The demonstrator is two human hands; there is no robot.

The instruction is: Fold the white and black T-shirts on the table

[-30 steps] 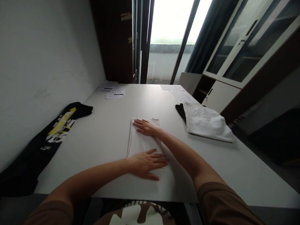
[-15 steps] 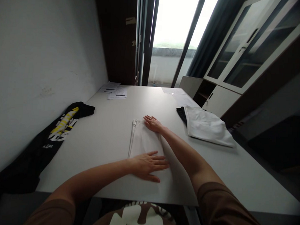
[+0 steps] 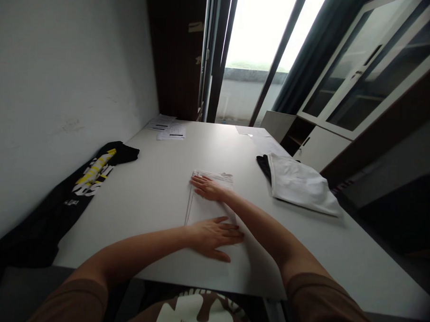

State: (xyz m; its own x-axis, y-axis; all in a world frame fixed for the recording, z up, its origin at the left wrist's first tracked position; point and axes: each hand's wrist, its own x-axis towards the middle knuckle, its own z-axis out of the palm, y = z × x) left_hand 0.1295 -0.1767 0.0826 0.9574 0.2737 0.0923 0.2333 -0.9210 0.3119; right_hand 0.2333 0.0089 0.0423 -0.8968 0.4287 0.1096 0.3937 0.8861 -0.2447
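Observation:
A folded white garment (image 3: 207, 209) lies in a narrow rectangle on the table in front of me, its layered edges showing at the far end and along the left side. My left hand (image 3: 213, 238) rests flat across its near part, fingers spread and pointing right. Farther up, my right hand (image 3: 207, 187) lies flat on the cloth near the far end, with its fingertips by the left edge. Neither hand grasps anything. What kind of garment it is I cannot tell, as my hands and forearms cover part of it.
On the right of the white table (image 3: 157, 187) lies another folded white cloth (image 3: 301, 184) over a black one (image 3: 263, 165). A black garment with yellow and white print (image 3: 81, 193) lies along the left wall. Paper sheets (image 3: 171, 130) are at the far left; a glass-door cabinet (image 3: 350, 72) stands at right.
My right hand has slid left across the far end of the folded garment, uncovering its far right corner. The left hand has stayed in place. The view has shifted slightly.

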